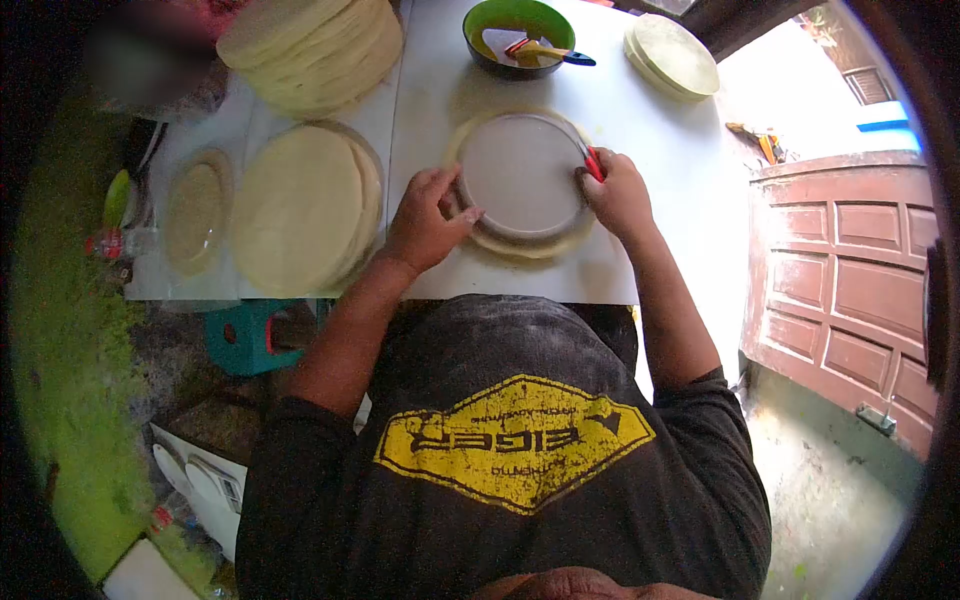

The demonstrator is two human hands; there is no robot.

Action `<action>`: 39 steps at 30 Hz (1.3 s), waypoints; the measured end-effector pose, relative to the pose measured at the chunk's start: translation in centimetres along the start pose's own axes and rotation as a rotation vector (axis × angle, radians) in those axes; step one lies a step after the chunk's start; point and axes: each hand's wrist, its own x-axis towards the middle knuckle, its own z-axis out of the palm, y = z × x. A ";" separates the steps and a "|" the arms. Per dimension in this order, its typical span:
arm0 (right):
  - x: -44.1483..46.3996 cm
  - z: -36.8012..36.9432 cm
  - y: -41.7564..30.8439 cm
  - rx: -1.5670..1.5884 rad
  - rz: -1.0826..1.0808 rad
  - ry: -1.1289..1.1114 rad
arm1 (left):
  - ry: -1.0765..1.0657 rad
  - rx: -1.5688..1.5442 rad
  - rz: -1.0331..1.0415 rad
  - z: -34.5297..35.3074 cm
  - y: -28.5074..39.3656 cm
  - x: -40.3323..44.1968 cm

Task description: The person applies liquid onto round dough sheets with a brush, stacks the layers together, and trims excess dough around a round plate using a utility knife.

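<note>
Head view: at upper centre, our right hand [620, 195] holds a red-handled tool [595, 165] at the plate [522, 175]'s rim; our left hand [430, 222], fingers spread wide, touches its left edge. The sheet [535, 247] beneath juts out, seemingly uncut; round sheets [320, 65] lie piled upper left.

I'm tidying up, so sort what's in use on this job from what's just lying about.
Likely in the job:
- grey disc
- red-handled tool
- pale round sheets
- green bowl
- brush

Likely lying about:
- teal stool
- plastic bottle
- orange item

A food-making workspace: stacked dough rounds [310, 50] cover a white worktable [430, 100].
</note>
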 end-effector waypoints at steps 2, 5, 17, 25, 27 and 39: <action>0.2 -0.1 -0.1 0.006 0.022 -0.013 | 0.006 -0.025 -0.005 -0.2 -0.3 0.4; 0.4 0.4 0.6 0.037 0.024 0.014 | -0.087 -0.022 -0.013 -0.9 -0.3 1.2; 0.6 0.7 0.6 0.118 0.052 -0.019 | 0.067 0.241 0.167 -0.2 0.6 2.4; 0.6 0.7 0.8 0.128 0.071 -0.048 | -0.206 0.535 0.589 -1.0 1.5 5.4; 0.6 0.6 0.9 0.124 0.081 -0.080 | -0.293 0.525 0.549 -1.3 2.4 5.8; 1.1 1.2 1.2 0.188 0.097 -0.065 | -0.490 0.772 0.372 0.2 6.4 7.4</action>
